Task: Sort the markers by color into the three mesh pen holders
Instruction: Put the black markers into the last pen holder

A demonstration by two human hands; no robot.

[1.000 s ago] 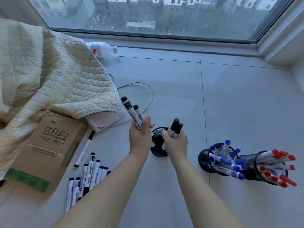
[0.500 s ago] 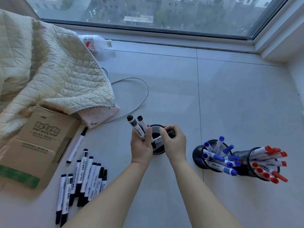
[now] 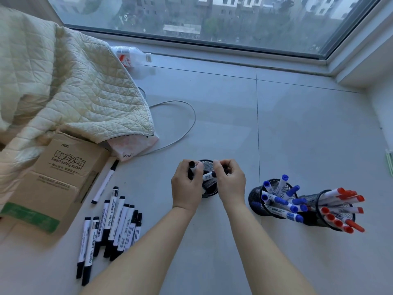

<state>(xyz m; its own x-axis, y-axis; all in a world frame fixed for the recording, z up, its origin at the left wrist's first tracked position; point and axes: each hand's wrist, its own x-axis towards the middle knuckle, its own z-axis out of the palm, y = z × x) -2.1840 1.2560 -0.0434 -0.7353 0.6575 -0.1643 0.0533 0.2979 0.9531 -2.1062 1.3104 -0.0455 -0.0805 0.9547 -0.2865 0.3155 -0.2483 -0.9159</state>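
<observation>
A black mesh holder (image 3: 209,193) stands on the floor between my hands. My left hand (image 3: 187,186) grips black markers (image 3: 192,167) upright at the holder's left rim. My right hand (image 3: 230,182) holds black markers (image 3: 209,175) that lie slanted across the holder's mouth. Several loose black markers (image 3: 112,224) lie in a pile at the lower left, and one more black marker (image 3: 105,182) lies apart beside the box. At the right, a second mesh holder (image 3: 256,199) is full of blue markers, and a third mesh holder (image 3: 314,218) is full of red markers.
A cardboard box (image 3: 53,184) lies at the left under a quilted blanket (image 3: 63,86). A grey cable (image 3: 189,128) loops over the floor behind the holder. A plastic bottle (image 3: 131,57) lies by the window sill (image 3: 212,54). A wall edge (image 3: 382,133) runs down the right.
Both hands have come down to the black holder. The markers in my right hand went from upright above the holder to slanted into its mouth; those in my left hand dropped lower.
</observation>
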